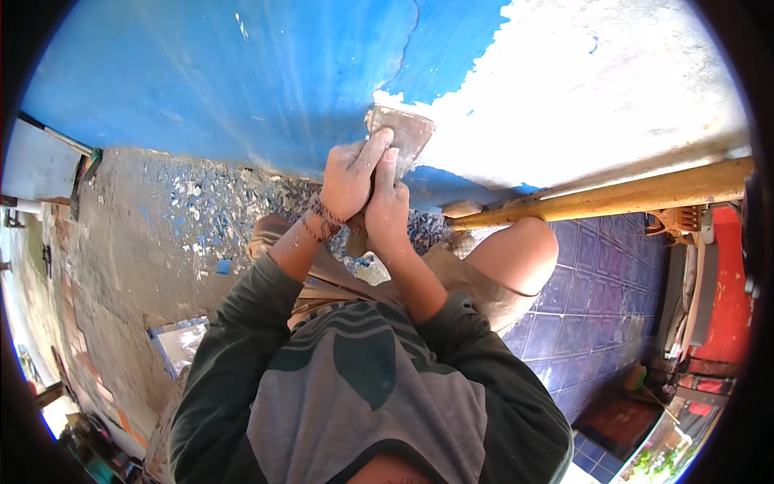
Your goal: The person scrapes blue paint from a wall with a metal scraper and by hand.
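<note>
Both of my hands grip a broad scraper (406, 130), its metal blade dulled by dust. The blade's wide edge meets the wall where blue paint (242, 78) borders a bare white patch (562, 78). My left hand (346, 184), with braided bracelets on its wrist, wraps the tool from the left. Against the right side is my right hand (388, 212), close to the other. A finger of each hand lies along the blade. Most of the handle is hidden by the hands. A thin crack (406, 48) runs up the blue paint above the blade.
Paint chips (224, 206) litter the concrete floor (121, 242) along the wall's foot. At the right, a yellow pole (635, 190) runs beside blue tiles (574, 296). My bent knee (520, 248) is near it. A dusty tile-like panel (179, 343) lies at the left.
</note>
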### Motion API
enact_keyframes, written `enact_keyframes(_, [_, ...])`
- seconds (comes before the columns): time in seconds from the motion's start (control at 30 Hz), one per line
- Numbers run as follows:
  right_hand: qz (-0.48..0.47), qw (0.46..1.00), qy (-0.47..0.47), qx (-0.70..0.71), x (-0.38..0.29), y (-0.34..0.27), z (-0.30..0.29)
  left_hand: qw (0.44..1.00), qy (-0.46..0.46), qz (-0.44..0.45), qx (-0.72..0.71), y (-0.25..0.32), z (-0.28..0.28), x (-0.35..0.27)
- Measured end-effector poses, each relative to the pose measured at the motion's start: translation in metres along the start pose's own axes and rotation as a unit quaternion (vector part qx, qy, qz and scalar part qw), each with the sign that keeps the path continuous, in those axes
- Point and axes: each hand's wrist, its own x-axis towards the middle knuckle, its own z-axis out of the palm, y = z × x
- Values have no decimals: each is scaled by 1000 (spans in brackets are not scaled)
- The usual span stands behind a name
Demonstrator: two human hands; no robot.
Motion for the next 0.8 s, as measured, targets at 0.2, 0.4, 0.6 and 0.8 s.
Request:
enact_keyframes(0.2, [9,998,-46,39,1,-8,5,989,-35,-87,-116,29,-5,5])
enact_keyframes(0.4, [-46,999,-20,6,-1,-12,18,998,-38,-36,-39,17,-16,10])
enact_keyframes(0.6, [-15,999,-9,37,0,4,21,999,-37,2,-26,10,-16,3])
enact_keyframes(0.8, [-47,989,-83,109,3,-34,23,997,-65,-3,-43,45,-16,27])
